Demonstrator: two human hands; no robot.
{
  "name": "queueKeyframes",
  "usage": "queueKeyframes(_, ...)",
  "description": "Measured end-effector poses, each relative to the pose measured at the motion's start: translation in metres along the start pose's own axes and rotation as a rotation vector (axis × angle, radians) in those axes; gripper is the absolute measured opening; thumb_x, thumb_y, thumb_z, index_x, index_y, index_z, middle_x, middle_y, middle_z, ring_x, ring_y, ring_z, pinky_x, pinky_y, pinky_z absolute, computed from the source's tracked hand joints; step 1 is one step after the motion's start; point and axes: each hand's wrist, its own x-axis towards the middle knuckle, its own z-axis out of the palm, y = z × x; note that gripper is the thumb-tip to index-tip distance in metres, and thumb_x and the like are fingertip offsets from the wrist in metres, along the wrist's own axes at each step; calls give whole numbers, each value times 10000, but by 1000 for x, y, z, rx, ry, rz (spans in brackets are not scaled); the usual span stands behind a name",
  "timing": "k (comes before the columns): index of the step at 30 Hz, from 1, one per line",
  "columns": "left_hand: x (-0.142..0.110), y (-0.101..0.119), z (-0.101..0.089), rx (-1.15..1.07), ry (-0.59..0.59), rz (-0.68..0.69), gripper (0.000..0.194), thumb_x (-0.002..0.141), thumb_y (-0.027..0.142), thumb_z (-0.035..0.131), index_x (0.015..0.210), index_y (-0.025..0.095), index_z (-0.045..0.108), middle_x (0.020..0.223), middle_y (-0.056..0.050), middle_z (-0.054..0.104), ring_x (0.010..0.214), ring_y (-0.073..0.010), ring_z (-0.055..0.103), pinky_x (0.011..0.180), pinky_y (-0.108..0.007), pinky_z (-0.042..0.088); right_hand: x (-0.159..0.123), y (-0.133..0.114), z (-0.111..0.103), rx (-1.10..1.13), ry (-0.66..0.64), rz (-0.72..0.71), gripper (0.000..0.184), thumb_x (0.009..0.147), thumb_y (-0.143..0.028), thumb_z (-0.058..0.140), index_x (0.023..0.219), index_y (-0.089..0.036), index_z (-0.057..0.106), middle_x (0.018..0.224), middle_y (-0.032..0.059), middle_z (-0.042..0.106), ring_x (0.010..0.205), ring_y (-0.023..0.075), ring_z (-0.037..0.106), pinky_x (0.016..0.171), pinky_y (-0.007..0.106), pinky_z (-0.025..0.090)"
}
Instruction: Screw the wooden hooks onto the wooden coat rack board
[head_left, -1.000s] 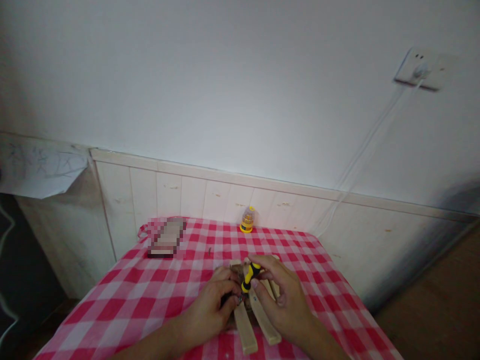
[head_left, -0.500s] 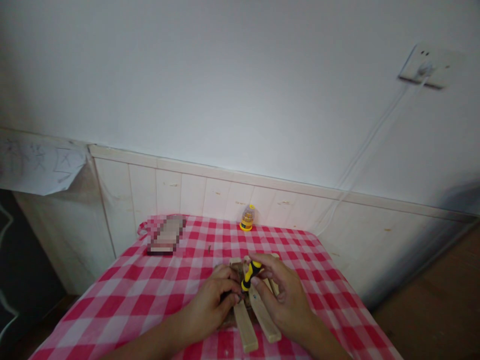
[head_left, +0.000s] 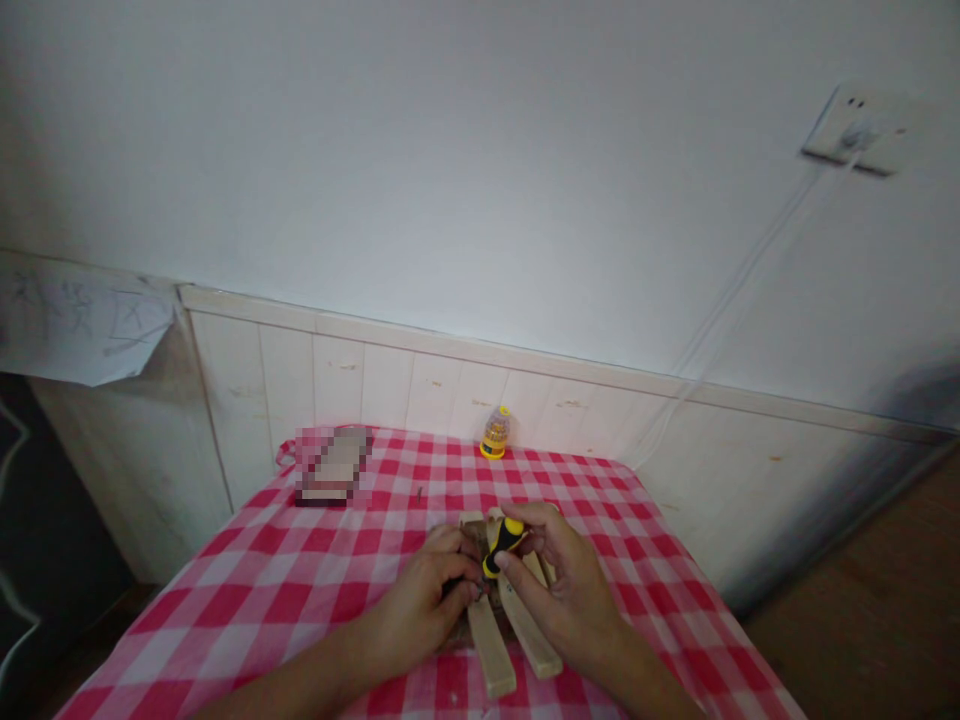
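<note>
My right hand (head_left: 561, 585) pinches a short yellow-and-black screwdriver (head_left: 501, 545), tip pointing down at a set of pale wooden slats (head_left: 495, 650) lying on the red-checked tablecloth (head_left: 300, 590). My left hand (head_left: 424, 600) is curled with its fingertips closed at the screwdriver's tip; what they pinch is too small to make out. The two hands touch over the slats.
A small yellow bit holder (head_left: 496, 432) stands at the table's far edge by the white panelled wall. A blurred flat object (head_left: 330, 467) lies at the far left. A tiny dark screw (head_left: 418, 493) lies mid-table. A wall socket (head_left: 855, 130) with a white cable hangs upper right.
The view has tilted slightly. Both hands stay at the slats, with the screwdriver's handle turned a little in my right fingers.
</note>
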Motion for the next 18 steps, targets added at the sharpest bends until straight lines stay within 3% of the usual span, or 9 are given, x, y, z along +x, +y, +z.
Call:
queueKeyframes(12,2,5,-2,6,-19,-32,187,889,106,587,781,203,705,1003,-75,688,1062,-250,590,933,-384,464,1,-6,-1,2,4,-11,355,892,-148,633,1229,-261,639,1101,73,744,961,216,747,836,375,624)
queueKeyframes(18,0,0,0,24,15,1,182,893,114,588,783,205,700,975,-77,685,1049,-258,591,921,-396,473,3,-10,-2,119,-21,67,340,918,-144,620,1236,-262,623,1093,68,772,972,209,775,863,373,642)
